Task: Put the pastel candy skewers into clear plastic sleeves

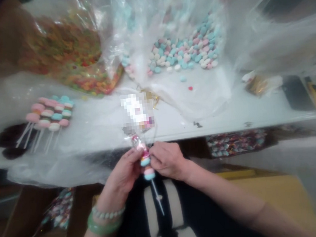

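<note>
A candy skewer (149,171) of pink, blue and white pieces on a white stick hangs upright in front of my body, just off the table's front edge. My left hand (128,167) pinches its upper part from the left, thumb on top. My right hand (167,159) is closed against its right side, knuckles up; what its fingertips grip is hidden. Clear wrapping seems to cover the skewer's top. Just beyond it on the table lies a pixelated white item (137,111), with gold twist ties (155,98) beside it.
Finished-looking candy skewers (50,113) lie at left on the white table (176,126). Behind are bags of orange-green gummies (67,49) and pastel candies (179,53). A phone-like dark slab (297,93) lies right. Below, a cardboard box (80,215) sits left, wrapped sweets (236,142) right.
</note>
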Demonstrator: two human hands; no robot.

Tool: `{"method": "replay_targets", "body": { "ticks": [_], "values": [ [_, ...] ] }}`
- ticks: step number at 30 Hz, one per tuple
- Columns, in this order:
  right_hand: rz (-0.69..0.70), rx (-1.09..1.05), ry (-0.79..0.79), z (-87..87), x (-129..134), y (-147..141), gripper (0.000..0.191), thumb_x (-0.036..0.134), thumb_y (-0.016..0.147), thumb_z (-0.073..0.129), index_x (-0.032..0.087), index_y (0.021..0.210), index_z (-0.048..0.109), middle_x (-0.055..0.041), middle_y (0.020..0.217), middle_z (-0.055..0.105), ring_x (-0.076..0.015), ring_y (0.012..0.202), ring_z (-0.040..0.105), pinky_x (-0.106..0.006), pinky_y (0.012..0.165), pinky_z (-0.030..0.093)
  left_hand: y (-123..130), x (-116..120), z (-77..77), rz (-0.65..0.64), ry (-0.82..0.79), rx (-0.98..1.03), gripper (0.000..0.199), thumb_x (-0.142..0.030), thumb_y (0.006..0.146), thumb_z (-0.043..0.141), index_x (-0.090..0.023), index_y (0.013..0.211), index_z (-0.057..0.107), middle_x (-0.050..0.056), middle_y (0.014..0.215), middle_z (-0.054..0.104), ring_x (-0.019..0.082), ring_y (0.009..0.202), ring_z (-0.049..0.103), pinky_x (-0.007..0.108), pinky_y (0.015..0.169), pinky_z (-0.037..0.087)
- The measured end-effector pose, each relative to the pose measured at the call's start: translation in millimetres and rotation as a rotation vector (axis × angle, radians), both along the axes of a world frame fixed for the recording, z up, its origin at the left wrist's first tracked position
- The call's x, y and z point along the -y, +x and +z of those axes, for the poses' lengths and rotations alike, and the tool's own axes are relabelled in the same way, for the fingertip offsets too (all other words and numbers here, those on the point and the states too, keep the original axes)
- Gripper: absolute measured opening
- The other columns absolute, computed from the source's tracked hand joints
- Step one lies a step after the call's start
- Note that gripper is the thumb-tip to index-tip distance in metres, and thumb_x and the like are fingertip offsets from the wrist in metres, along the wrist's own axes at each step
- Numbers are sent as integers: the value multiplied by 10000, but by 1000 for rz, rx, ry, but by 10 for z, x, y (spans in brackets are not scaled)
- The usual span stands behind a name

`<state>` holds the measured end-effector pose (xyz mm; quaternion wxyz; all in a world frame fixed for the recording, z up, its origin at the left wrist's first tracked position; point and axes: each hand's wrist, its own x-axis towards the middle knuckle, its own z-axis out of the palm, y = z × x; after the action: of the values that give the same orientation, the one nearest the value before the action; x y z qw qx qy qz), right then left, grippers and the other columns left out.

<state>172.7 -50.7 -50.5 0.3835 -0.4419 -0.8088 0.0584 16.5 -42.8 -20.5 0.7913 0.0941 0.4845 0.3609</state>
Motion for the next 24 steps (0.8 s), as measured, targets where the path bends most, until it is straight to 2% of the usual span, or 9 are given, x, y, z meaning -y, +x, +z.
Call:
{"method": "replay_targets", "body": {
  "ticks": [4, 6, 8, 11, 14, 17, 19, 22, 24],
  "values": [
    [84, -22, 53, 109, 30, 1, 183, 139, 837, 472, 186, 673, 539, -6, 629, 561, -124, 567, 467, -269, 555, 327, 37, 14, 1, -40, 41, -83, 238, -237, 685, 851, -111, 825, 705, 36, 712, 668, 141, 581, 619, 222, 531, 521],
    [69, -131, -42, 162, 44, 54, 187, 141, 855, 475, 184, 697, 565, -3, 641, 582, -117, 579, 497, -251, 561, 347, 23, 17, 22, -25, 50, -74, 225, -234, 704, 837, -105, 833, 704, 42, 712, 668, 144, 582, 625, 233, 546, 534],
    [13, -306, -271, 209, 69, 127, 186, 163, 884, 488, 186, 734, 596, 2, 681, 615, -109, 620, 542, -224, 600, 386, -14, 20, 40, -20, 50, -52, 204, -245, 754, 797, -100, 861, 702, 69, 748, 683, 174, 615, 653, 275, 588, 565],
    [-38, -463, -778, 262, 141, 187, 192, 222, 902, 510, 192, 737, 601, 14, 692, 617, -112, 655, 564, -217, 623, 409, -77, 19, 37, 46, 46, -45, 169, -247, 839, 711, -101, 922, 698, 124, 880, 714, 256, 770, 710, 370, 698, 605],
    [46, -478, -1206, 281, 248, 118, 121, 238, 847, 570, 194, 735, 581, 22, 680, 604, -120, 641, 562, -223, 602, 402, -100, -4, 20, 212, 69, -72, 135, -210, 898, 628, -98, 935, 692, 132, 927, 718, 267, 872, 716, 383, 775, 608],
    [117, -671, -1506, 262, 316, -2, 38, 229, 821, 551, 196, 803, 551, 26, 665, 600, -111, 543, 535, -225, 545, 396, -91, -52, 42, 320, 84, -65, 144, -195, 931, 575, -106, 946, 688, 118, 951, 717, 261, 927, 710, 393, 818, 605],
    [104, -794, -1511, 237, 310, -41, 113, 274, 859, 506, 191, 795, 545, 34, 610, 552, -96, 478, 464, -220, 500, 356, -88, -87, 79, 339, 83, -46, 148, -220, 932, 583, -114, 944, 686, 115, 961, 718, 263, 929, 710, 391, 808, 607],
    [115, -808, -1280, 201, 245, -25, 241, 332, 886, 494, 183, 699, 526, 42, 555, 457, -93, 509, 410, -223, 516, 323, -97, -120, 123, 332, 117, -59, 194, -314, 902, 644, -125, 916, 683, 109, 930, 718, 259, 884, 712, 371, 764, 612],
    [149, -783, -1182, 183, 194, -6, 267, 317, 885, 485, 188, 652, 484, 41, 555, 424, -100, 538, 407, -230, 534, 318, -98, -124, 121, 319, 162, -116, 228, -359, 871, 685, -133, 900, 682, 104, 918, 717, 255, 866, 709, 367, 761, 609]
  ]
}}
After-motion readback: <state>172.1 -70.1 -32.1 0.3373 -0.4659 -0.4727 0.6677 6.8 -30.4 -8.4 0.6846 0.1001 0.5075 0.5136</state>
